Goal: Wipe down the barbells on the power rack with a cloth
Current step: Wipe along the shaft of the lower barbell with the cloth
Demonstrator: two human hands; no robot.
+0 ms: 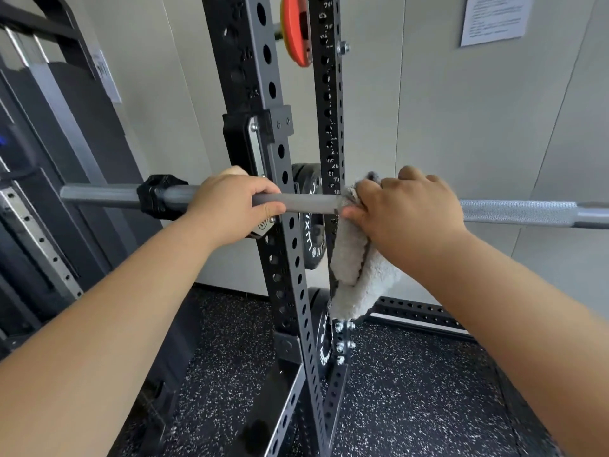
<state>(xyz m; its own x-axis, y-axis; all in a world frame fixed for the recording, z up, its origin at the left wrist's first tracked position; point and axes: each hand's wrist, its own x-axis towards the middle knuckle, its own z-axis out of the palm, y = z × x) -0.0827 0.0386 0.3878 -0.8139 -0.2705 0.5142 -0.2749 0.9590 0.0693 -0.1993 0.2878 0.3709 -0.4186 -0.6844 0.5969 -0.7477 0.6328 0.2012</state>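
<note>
At front upright of black perforated steel power rack [290,275], grey steel barbell [306,204] lies level across it. L grip [230,202] wrapped tight round bar at upright; R grip [405,209] just beside, clutching fluffy off-white cloth [356,268] round bar. Risks: dangling cloth tail snags silver bolts [342,341] lower down; hard sideways push shifts bar on rack.

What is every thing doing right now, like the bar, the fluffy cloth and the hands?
Barbell: level across the rack.
Cloth: wrapped over the barbell, tail hanging down.
Left hand: grips the bare barbell.
Right hand: holds the cloth round the barbell.
Black collar: clamped on the barbell.
Orange plate: hung high on the rack.
</note>
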